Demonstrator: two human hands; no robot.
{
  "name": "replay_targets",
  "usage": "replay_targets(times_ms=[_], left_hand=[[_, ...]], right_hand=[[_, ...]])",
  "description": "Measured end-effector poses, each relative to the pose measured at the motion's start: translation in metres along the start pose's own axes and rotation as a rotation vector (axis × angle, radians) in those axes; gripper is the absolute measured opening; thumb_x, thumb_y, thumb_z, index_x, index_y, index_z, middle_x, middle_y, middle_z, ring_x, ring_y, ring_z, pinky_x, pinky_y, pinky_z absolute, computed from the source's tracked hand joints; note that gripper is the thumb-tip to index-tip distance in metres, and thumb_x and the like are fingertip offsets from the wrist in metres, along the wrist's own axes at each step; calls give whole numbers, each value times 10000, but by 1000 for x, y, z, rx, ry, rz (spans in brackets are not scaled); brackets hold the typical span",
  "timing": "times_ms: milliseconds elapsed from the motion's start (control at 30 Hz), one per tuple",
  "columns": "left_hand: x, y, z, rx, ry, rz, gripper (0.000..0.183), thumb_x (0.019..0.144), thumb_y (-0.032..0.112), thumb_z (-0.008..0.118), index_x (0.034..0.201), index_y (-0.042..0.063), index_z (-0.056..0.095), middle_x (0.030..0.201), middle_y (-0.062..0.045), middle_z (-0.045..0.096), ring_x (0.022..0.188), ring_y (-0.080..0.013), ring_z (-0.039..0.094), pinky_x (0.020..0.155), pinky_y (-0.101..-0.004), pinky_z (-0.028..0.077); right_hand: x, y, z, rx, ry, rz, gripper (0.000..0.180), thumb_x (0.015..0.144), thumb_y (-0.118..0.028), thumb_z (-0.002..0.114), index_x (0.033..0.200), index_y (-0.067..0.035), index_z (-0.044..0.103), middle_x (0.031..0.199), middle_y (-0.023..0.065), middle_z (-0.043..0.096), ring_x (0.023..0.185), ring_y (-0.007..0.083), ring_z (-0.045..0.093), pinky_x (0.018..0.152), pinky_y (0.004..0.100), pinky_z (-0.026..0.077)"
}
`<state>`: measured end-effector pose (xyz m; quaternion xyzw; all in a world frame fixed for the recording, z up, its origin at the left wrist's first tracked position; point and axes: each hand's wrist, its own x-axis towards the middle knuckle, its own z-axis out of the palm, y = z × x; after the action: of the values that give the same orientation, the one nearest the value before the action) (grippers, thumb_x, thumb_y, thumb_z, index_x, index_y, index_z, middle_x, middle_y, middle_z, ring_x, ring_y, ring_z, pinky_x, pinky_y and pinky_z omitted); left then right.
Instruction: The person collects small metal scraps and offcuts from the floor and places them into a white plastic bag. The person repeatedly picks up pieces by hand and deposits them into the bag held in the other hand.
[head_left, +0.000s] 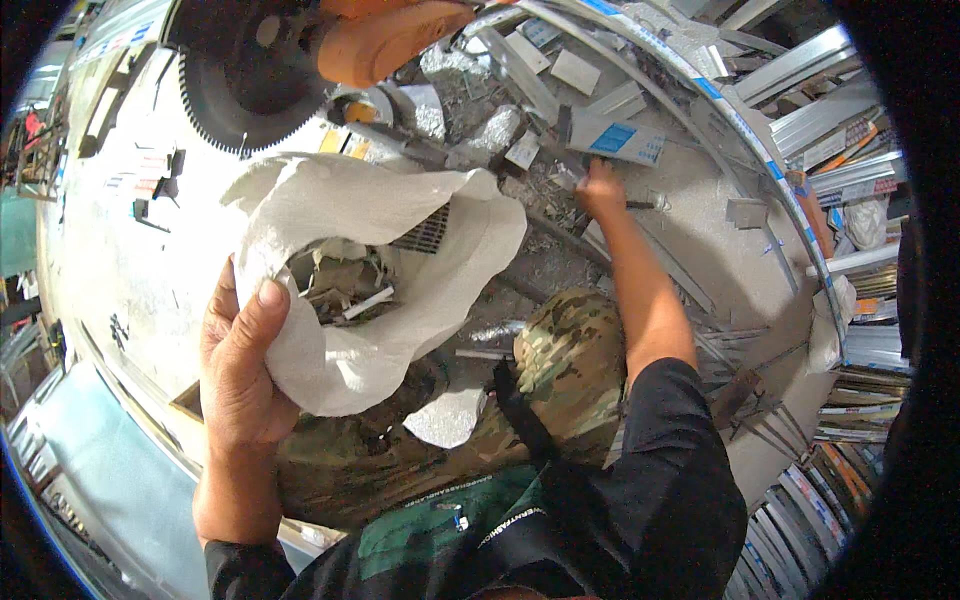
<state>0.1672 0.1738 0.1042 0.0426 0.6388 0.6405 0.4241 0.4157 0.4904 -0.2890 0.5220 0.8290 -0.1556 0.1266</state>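
Note:
My left hand (244, 360) grips the rim of a white woven sack (367, 199), thumb over the near edge. The sack's mouth gapes toward me, with scrap offcuts (367, 300) and a dark slotted piece (424, 231) visible inside. My right arm stretches out over the scrap. At its end, my right hand (604, 191) is at the lower edge of a metal profile offcut (634, 142) with blue marked film. Its fingertips are partly hidden, so whether it grips the offcut is unclear. Below the hands are my camouflage-trousered legs (570, 337).
A large toothed circular saw blade (232, 90) with an orange guard part (390, 45) hangs over the far side of the sack. Metal offcuts and shavings (555, 255) litter the floor. Long profiles (817, 67) are stacked at right. A pale panel (97, 442) lies at lower left.

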Motion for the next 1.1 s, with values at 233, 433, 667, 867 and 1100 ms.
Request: replay_targets(times_ms=[233, 433, 667, 867, 1100], left_hand=[[4, 2, 0, -46, 1, 50, 421, 939, 218, 570, 1275, -18, 476, 1107, -117, 621, 960, -180, 629, 826, -306, 521], [13, -3, -4, -41, -5, 55, 422, 938, 231, 580, 1266, -21, 495, 1083, -116, 622, 920, -181, 628, 799, -310, 530], [-4, -2, -15, -121, -30, 69, 476, 918, 234, 576, 1293, -38, 465, 1127, -146, 611, 979, -223, 630, 849, -335, 526], [-1, 0, -5, -112, 12, 102, 590, 864, 209, 648, 1341, -50, 417, 1206, -172, 582, 1069, -231, 600, 935, -350, 485], [18, -1, 3, -7, 92, 105, 698, 822, 211, 687, 1380, -61, 367, 1244, -179, 563, 1106, -246, 582, 962, -338, 466]], right_hand=[[-69, 8, -124, 539, -359, -197, 357, 760, -230, 618, 1063, -44, 647, 897, 122, 686, 805, 232, 649, 768, 360, 488], [-165, -91, -234, 769, -575, -941, 459, 708, -71, 639, 1163, -11, 618, 1144, 123, 642, 1048, 181, 602, 930, 304, 445], [-157, -224, -192, 649, -385, -1090, 488, 730, -185, 671, 1190, -43, 595, 1120, 186, 634, 1030, 316, 612, 917, 398, 478], [-136, -220, -150, 427, -116, -837, 547, 797, -314, 647, 1253, -34, 533, 1156, 210, 612, 1106, 380, 567, 966, 445, 446], [-72, -106, -139, 872, -16, -430, 611, 752, -284, 725, 1264, -16, 526, 1187, 188, 601, 1135, 319, 560, 977, 412, 441]])
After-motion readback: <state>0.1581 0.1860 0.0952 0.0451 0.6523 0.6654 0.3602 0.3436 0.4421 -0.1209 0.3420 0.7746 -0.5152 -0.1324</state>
